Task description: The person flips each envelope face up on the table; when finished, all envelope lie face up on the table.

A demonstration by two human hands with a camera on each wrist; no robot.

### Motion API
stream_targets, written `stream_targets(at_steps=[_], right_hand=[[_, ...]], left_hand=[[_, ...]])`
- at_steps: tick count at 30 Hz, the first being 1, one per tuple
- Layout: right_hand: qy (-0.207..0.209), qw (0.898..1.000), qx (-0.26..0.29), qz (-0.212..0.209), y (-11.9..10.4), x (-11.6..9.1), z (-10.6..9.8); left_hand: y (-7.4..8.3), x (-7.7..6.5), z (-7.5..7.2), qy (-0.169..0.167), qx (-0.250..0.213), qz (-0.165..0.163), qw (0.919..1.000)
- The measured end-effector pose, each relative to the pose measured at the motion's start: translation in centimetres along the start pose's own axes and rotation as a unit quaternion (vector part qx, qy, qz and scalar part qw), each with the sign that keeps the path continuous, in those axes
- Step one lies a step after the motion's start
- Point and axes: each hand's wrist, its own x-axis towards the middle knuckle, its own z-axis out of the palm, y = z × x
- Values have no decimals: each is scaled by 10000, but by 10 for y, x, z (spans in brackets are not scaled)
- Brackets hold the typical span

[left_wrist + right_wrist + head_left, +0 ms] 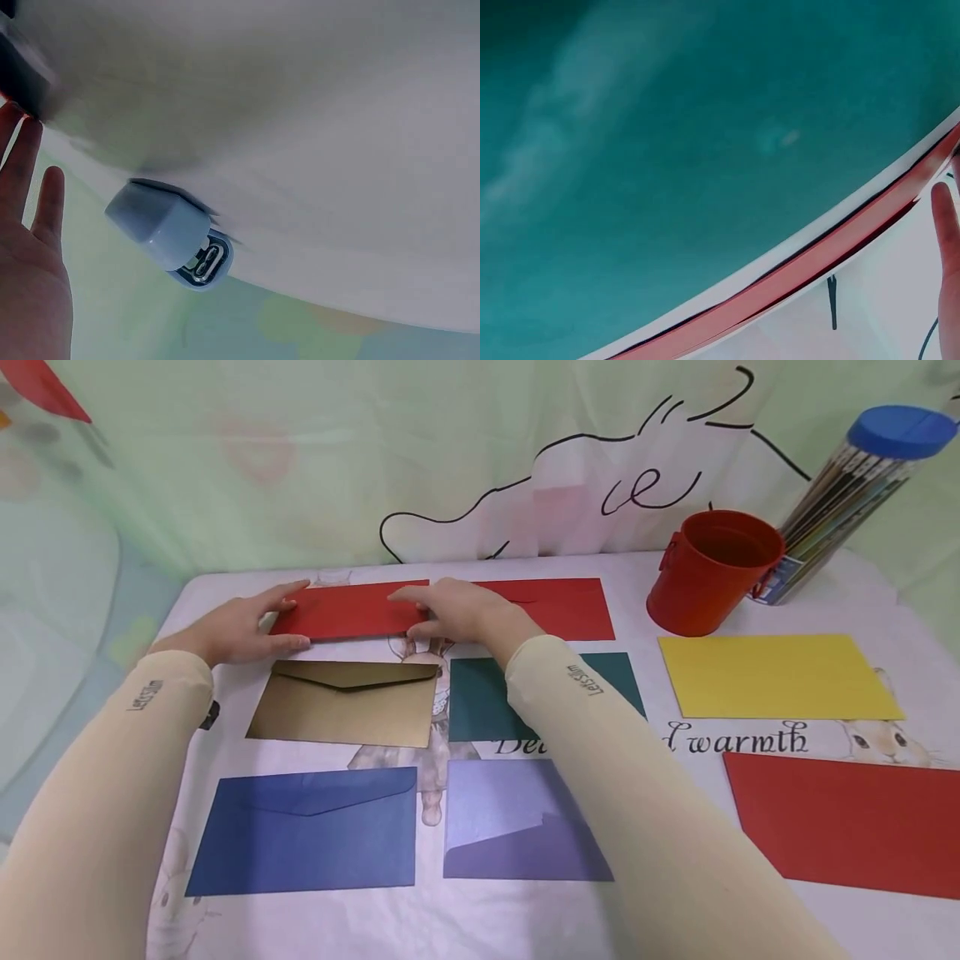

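Note:
A red envelope (pixel 348 612) lies at the back left of the table between both hands. My left hand (pixel 234 628) touches its left end, thumb at the near corner and fingers extended toward the far edge. At the right end my right hand (pixel 459 610) rests with fingers over the top and the thumb near the front edge. Its wrist partly covers a second red envelope (pixel 562 610). Just nearer are a gold envelope (pixel 345 710) with its flap up and a dark green envelope (pixel 600 681), partly behind the right forearm. Straight left fingers (pixel 16 176) show in the left wrist view.
Blue (pixel 315 843) and lavender envelopes (pixel 502 810) lie in front. Yellow (pixel 780 677) and red envelopes (pixel 855 827) lie at right. Behind them stand a red bucket (pixel 690 589) and a blue-lidded pencil tube (pixel 903 433). A blue-grey plastic object (pixel 165 221) sits near the table's edge.

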Motion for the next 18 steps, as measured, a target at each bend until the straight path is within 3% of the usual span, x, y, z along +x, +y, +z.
stream_targets(at_steps=[4,10,18], right_hand=[[186,9998,43,-31,4,-4,-3],[796,9957,462,107,6,-11,-7],[2072,9708,1174,274,1,-9,-9]], left_hand=[[-1,-2,-1,195,-363,11,9991],[1,-9,-7,831,-1043,55,9911],[16,-12,-11,1634,-2340,-446,9574]])
